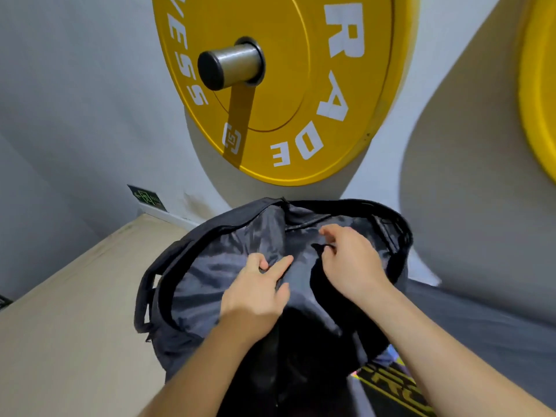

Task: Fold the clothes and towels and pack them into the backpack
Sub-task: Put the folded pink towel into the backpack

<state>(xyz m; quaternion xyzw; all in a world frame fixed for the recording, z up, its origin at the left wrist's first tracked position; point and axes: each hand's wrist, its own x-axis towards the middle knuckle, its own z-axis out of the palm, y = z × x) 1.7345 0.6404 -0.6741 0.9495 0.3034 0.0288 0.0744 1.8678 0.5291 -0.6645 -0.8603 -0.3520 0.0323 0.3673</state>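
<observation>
Head camera is looking down on the black fabric backpack [168, 266], which is sitting wide open in the lower centre of the frame, close to the white wall [75, 100]. Both my hands are working inside the opening. My left hand [255, 293] is pinching a fold of the shiny grey lining [210, 266] between thumb and forefinger, just left of centre. My right hand [352, 266], close beside it, is gripping a small black pull tab [322, 246] with curled fingers. A pale wooden surface [60, 326] is filling the lower left, and a dark grey cloth [481, 326] is lying at lower right, with a dark sheet bearing yellow lettering [391, 383] peeking out beside my right forearm. Up top, a big yellow weight plate [301, 115] with white letters is hanging on a steel peg [237, 64] at upper centre, and a second yellow plate [538, 85] is showing at the right edge.
</observation>
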